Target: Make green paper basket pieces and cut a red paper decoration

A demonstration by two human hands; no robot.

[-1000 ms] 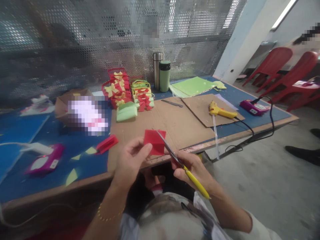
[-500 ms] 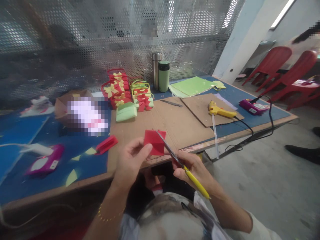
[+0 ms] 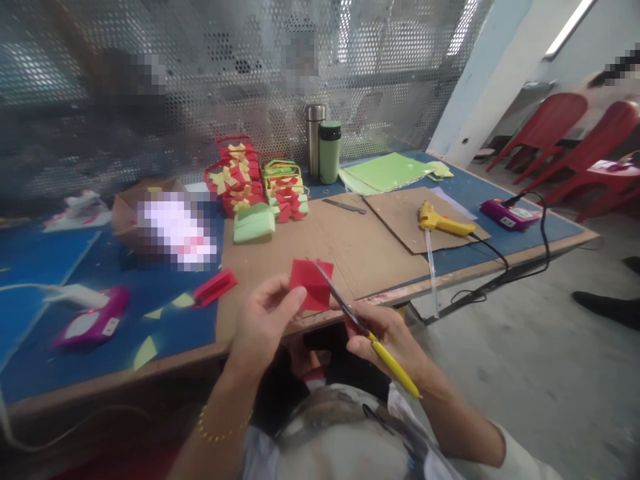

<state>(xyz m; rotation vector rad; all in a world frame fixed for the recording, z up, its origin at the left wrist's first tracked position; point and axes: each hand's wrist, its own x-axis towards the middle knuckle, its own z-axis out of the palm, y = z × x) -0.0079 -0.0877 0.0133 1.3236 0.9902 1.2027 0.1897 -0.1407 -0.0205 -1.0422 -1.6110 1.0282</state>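
Note:
A small piece of red paper (image 3: 309,300), with a crease across it, is pinched between the thumb and fingers of my left hand (image 3: 270,313). My right hand (image 3: 387,333) is closed around a pair of scissors (image 3: 393,363) with yellow handles. The metal blades lie at the paper's upper right part, pointing up and left; whether they are parted is hard to make out. Both hands are just over the table's front edge. On the blue surface to the left lie a folded red paper piece (image 3: 215,288) and pale yellow scraps (image 3: 146,353).
Finished-looking red paper bags (image 3: 240,177) with yellow bows stand at the back, beside a light green folded piece (image 3: 254,223). Cardboard (image 3: 345,247) covers the middle. A yellow glue gun (image 3: 445,223), two bottles (image 3: 329,153), green sheets (image 3: 390,171) and purple devices (image 3: 510,215) sit around it.
The view has shifted very slightly, so the things on the table appear a little further right. Hands, red paper and scissors keep nearly the same pose.

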